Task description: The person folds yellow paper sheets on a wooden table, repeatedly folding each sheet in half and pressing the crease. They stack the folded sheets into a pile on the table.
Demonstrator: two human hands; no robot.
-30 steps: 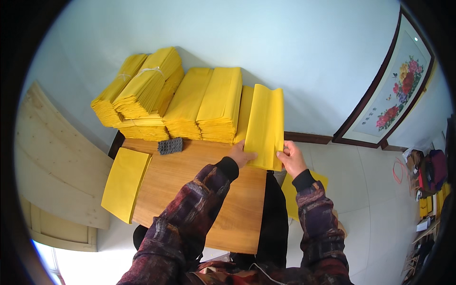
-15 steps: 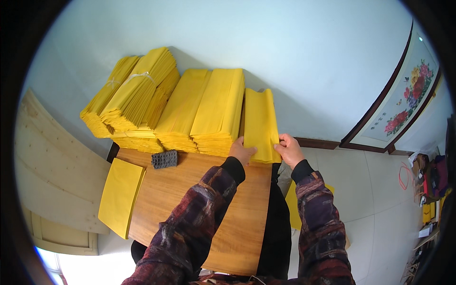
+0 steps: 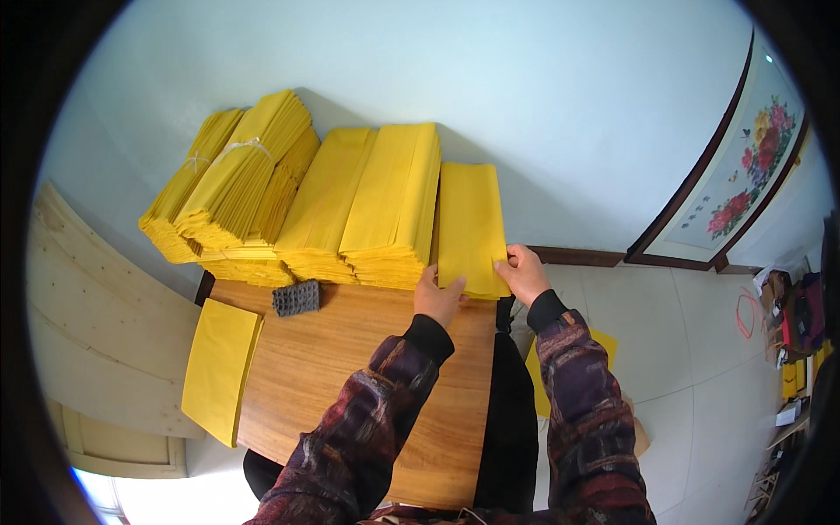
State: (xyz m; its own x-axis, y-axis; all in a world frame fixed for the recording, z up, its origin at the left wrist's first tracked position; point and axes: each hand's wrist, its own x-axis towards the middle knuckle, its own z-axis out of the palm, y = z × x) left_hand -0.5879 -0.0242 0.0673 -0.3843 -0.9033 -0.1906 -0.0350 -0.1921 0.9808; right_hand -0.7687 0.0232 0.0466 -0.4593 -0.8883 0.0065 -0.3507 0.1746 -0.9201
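A flat yellow paper piece (image 3: 471, 219) lies at the right end of the row of yellow stacks. My left hand (image 3: 439, 297) is at its near left corner, the thumb on the paper and the other fingers by its left edge. At the near right corner, my right hand (image 3: 525, 275) grips the edge, thumb on top and fingers curled along the side. Just left of this piece stand two taller stacks of folded yellow paper (image 3: 391, 192). What lies beneath the piece is hidden.
Tied yellow bundles (image 3: 236, 166) are piled at the far left against the wall. A dark grey textured block (image 3: 297, 298) sits on the wooden table (image 3: 350, 367). A yellow stack (image 3: 220, 372) lies at the left edge. Right of the table, more yellow paper (image 3: 604, 343) shows low down.
The yellow paper between my hands was bowed with a raised right side; now it lies flat. Both hands stay at its near corners. The view has shifted slightly.
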